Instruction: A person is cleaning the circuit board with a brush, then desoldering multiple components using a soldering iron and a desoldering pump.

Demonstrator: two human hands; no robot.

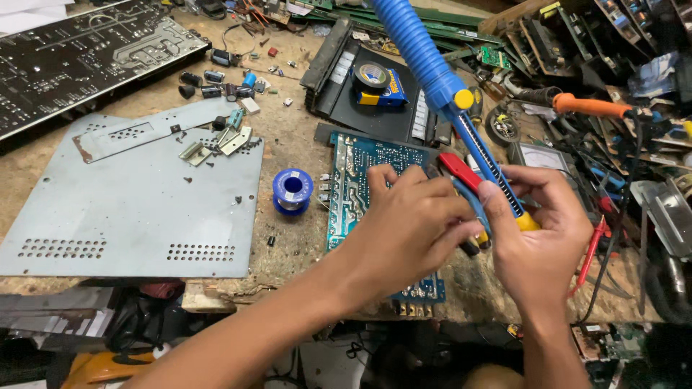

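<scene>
Lying flat near the front edge of the counter (pixel 288 137), right of centre: a blue-green circuit board (pixel 353 180), partly covered by the left hand (pixel 407 230). Resting on that board, the left hand, fingers (pixel 382 176) curled narrow and pinching something small and dark; cannot tell what. Gripping a blue desoldering pump (pixel 440 79) just to the right, the right hand (pixel 537 238), fingers wrapped tight around its lower shaft, thumb pressing along the barrel, the pump's blue body slanting up and away toward the far side, its yellow button facing right. Poking out between the two hands, red plier handles (pixel 458 169).

Sitting just left of the board, a blue spool of solder wire (pixel 293 190). Spreading farther left, a grey perforated metal cover plate (pixel 137 209) carrying small brackets and screws. Lying at the far left, a large dark circuit board (pixel 86 57). Standing beyond the board, a roll of black tape (pixel 372 75) on a blue box. Lying at the right, an orange-handled tool (pixel 591 106) among tangled leads.
</scene>
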